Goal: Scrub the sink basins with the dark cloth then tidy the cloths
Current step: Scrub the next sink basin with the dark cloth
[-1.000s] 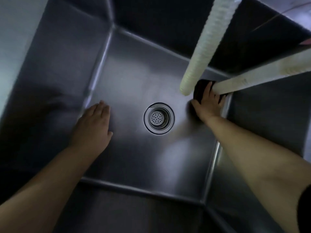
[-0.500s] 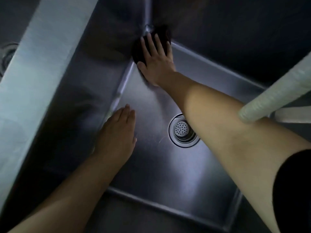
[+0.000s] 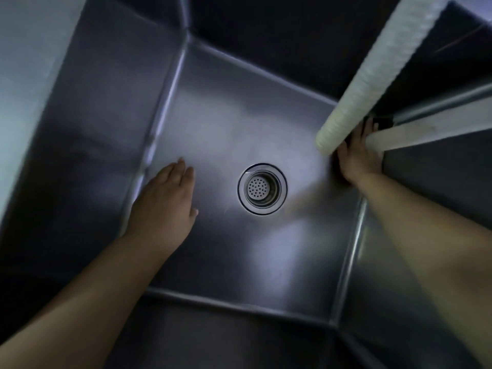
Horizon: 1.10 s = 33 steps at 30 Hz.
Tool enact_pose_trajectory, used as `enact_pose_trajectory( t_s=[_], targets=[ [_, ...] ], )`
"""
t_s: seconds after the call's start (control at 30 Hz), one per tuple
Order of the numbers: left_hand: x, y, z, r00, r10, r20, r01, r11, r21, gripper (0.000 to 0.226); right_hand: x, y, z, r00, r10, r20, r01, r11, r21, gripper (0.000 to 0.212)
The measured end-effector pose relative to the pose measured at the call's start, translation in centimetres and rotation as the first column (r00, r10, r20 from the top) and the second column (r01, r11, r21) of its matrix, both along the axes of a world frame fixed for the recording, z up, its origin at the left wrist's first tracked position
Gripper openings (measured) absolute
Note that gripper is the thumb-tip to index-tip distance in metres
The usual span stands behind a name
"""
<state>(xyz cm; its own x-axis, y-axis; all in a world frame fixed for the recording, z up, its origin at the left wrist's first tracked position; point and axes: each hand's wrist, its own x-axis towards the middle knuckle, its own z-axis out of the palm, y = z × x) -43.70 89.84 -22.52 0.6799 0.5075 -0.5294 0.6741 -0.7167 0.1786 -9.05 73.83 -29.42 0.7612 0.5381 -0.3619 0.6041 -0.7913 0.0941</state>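
I look down into a steel sink basin (image 3: 229, 123) with a round drain strainer (image 3: 262, 189) in the middle of its floor. My left hand (image 3: 165, 201) lies flat on the basin floor, left of the drain, fingers straight. My right hand (image 3: 358, 155) presses the dark cloth (image 3: 383, 123) against the floor at the far right corner; straight fingers cover most of the cloth. Only dark edges of it show past the fingertips and under the palm.
A white ribbed hose (image 3: 378, 67) hangs diagonally from the top right and ends just above my right hand. A second white hose (image 3: 431, 131) runs in from the right across my fingers. Basin walls rise on all sides; a flat rim (image 3: 24, 83) lies at left.
My right hand has swept the cloth from the far left corner back to the far right corner, under the hoses. My left hand has stayed flat on the floor.
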Motion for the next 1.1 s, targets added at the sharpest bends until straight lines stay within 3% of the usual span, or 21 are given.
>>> enact_pose_trajectory(
  t_s=[0.3, 0.5, 0.57, 0.7, 0.83, 0.9, 1.0, 1.1],
  targets=[
    [0.1, -1.1, 1.1, 0.999, -0.03, 0.044, 0.03, 1.0, -0.008, 0.073, -10.7, -7.9, 0.7, 0.994, -0.085, -0.072, 0.074, 0.986, -0.146, 0.073],
    [-0.2, -0.6, 5.5, 0.981, -0.16, 0.111, 0.15, 0.985, 0.09, 0.068, -19.4, -14.6, 2.9, 0.94, -0.061, -0.335, -0.094, 0.899, -0.428, 0.093],
    [-1.0, 0.1, 8.0, 0.976, -0.182, 0.118, 0.168, 0.979, 0.117, 0.067, -21.2, -15.9, 3.1, 0.914, -0.055, -0.403, -0.159, 0.865, -0.477, 0.103],
    [-4.0, 2.0, 12.2, 0.933, -0.33, 0.143, 0.284, 0.921, 0.267, 0.058, -23.3, -16.2, 4.0, 0.877, -0.036, -0.48, -0.244, 0.826, -0.508, 0.103],
    [-7.5, 4.1, 13.4, 0.826, -0.529, 0.193, 0.404, 0.795, 0.452, 0.037, -24.3, -14.6, 4.4, 0.781, 0.108, -0.615, -0.419, 0.82, -0.389, 0.108],
    [-8.7, 4.7, 12.9, 0.799, -0.567, 0.202, 0.419, 0.765, 0.488, 0.032, -25.1, -12.7, 3.5, 0.746, 0.327, -0.58, -0.551, 0.792, -0.262, 0.106],
    [-9.4, 5.2, 12.0, 0.804, -0.54, 0.249, 0.389, 0.795, 0.466, 0.027, -26.6, -8.3, 1.6, 0.731, 0.479, -0.486, -0.595, 0.796, -0.109, 0.077],
    [-9.3, 5.7, 11.9, 0.811, -0.5, 0.304, 0.368, 0.84, 0.398, 0.025, -26.8, -2.2, 0.4, 0.707, 0.581, -0.403, -0.63, 0.776, 0.015, 0.065]
  ],
)
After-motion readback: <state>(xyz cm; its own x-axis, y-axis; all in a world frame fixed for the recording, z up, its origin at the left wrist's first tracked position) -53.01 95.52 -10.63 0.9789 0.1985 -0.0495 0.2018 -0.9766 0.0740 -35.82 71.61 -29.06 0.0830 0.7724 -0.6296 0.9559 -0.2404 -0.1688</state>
